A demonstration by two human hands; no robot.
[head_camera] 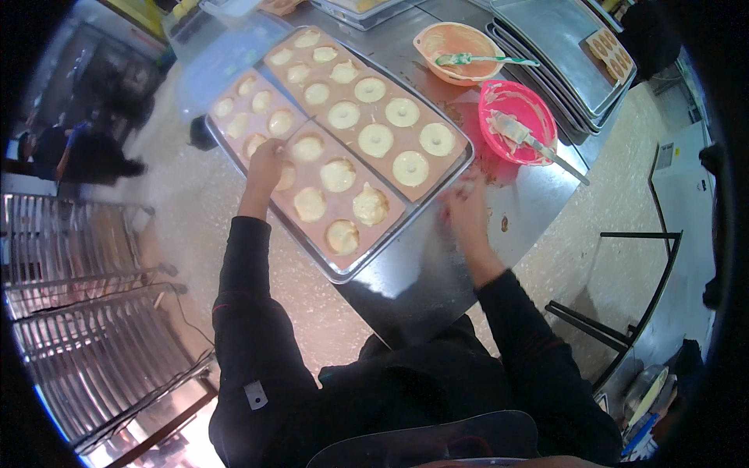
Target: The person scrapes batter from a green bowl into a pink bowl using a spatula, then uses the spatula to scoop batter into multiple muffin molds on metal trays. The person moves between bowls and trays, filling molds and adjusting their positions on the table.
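Observation:
A metal sheet pan point(395, 234) lies tilted across the view, bearing pink silicone moulds point(325, 225) filled with pale batter. Cavities in the right-hand mould point(389, 158) are ring-shaped; those at the left look round. Over the left moulds, near the seam between two of them, is my left hand point(266, 165) with curled fingers. Whether it pinches a mould edge is hidden. My right hand point(468, 207) is motion-blurred above the steel table, just right of the pan's near corner. Its fingers are too smeared to read.
A pink bowl point(547, 111) holds a smeared spatula point(515, 128). Behind it, a peach bowl point(433, 44) carries a green-and-white-handled spatula point(497, 59). Stacked sheet pans point(544, 52) with a small mould point(611, 55) stand far right. Metal racks point(76, 245) and another person point(82, 155) are at left.

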